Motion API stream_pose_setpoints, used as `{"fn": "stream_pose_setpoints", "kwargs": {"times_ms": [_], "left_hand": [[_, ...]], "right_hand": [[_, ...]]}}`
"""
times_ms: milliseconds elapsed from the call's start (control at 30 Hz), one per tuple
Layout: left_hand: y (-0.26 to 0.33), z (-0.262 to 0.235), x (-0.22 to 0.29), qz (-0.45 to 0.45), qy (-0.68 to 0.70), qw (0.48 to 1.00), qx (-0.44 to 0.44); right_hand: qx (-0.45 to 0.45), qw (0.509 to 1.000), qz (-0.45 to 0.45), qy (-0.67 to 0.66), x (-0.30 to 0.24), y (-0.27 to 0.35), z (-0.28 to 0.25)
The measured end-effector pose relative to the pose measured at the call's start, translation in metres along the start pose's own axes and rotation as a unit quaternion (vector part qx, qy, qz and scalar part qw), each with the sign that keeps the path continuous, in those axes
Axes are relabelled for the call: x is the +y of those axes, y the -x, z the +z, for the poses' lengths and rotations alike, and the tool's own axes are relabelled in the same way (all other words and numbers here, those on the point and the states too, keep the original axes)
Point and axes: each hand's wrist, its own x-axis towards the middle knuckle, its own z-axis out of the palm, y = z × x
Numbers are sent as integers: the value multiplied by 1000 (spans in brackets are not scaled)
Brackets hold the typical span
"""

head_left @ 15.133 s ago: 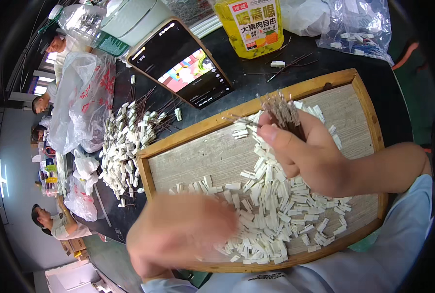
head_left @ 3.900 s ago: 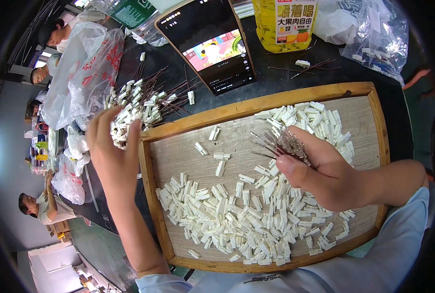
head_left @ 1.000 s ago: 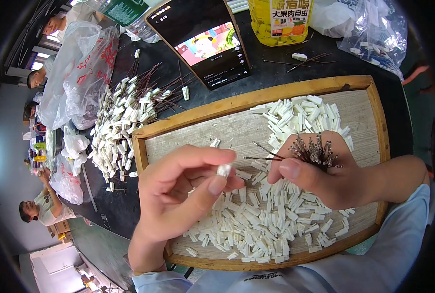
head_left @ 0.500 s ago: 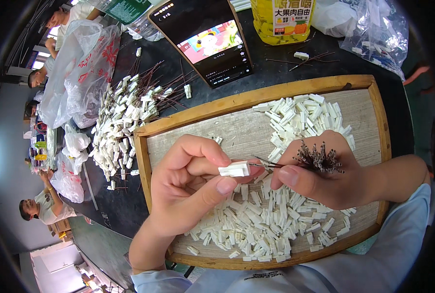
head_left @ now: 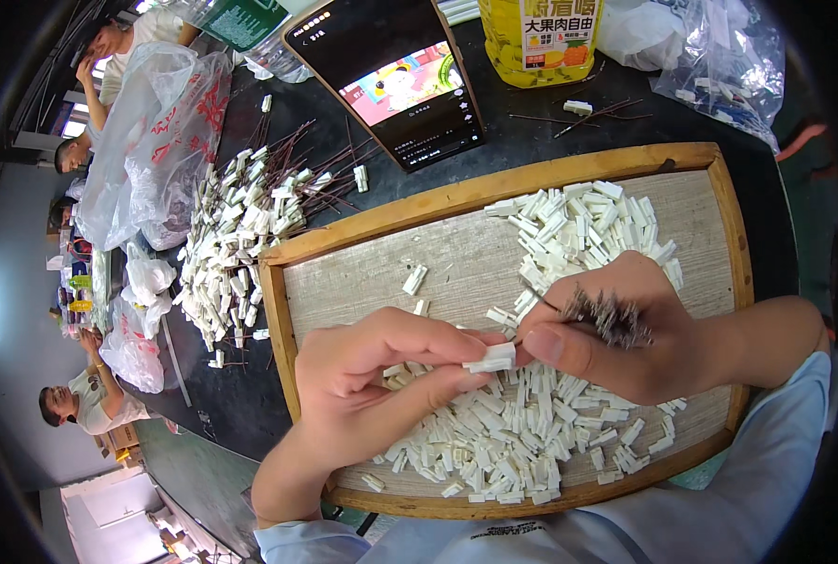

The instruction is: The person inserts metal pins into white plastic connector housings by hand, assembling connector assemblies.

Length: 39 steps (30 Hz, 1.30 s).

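Observation:
Between the thumb and fingertips of my left hand [head_left: 391, 371] is pinched a small white plastic connector housing [head_left: 490, 358]. My right hand [head_left: 616, 334] is closed round a bundle of thin dark wires [head_left: 609, 318], whose cut ends stick out above the fist. Its thumb and fingertip meet the right end of the housing; whether a wire tip sits inside it is hidden by the fingers. Below both hands lies a wooden-framed tray [head_left: 494, 193] with many loose white housings [head_left: 522, 442] spread over its board. A second heap of housings [head_left: 593, 226] fills the tray's far right.
Left of the tray is a pile of wired connectors [head_left: 240, 235]. A phone [head_left: 395, 85] showing a cartoon stands behind the tray, beside a bottle of yellow drink [head_left: 539, 42]. Plastic bags [head_left: 156, 150] lie at the left and far right. Other people sit at the far left.
My left hand has moved right with its housing, up against my right fingertips. The wire tip that showed between the hands is now covered. A loose housing now shows on the tray's bare board.

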Motion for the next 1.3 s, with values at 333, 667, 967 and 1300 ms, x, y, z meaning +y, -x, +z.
{"fn": "stream_pose_setpoints", "kwargs": {"times_ms": [333, 667, 967, 1300], "left_hand": [[-7, -74, 5, -33, -63, 973, 217], [-15, -23, -7, -18, -462, 886, 45], [-15, -17, -16, 50, -514, 853, 72], [-2, -6, -7, 34, 145, 983, 111]], "right_hand": [[13, 985, 133, -111, -6, -5, -4], [43, 987, 73, -134, 5, -3, 6], [-18, 966, 223, -131, -16, -6, -5], [-17, 996, 19, -85, 3, -1, 4]]}}
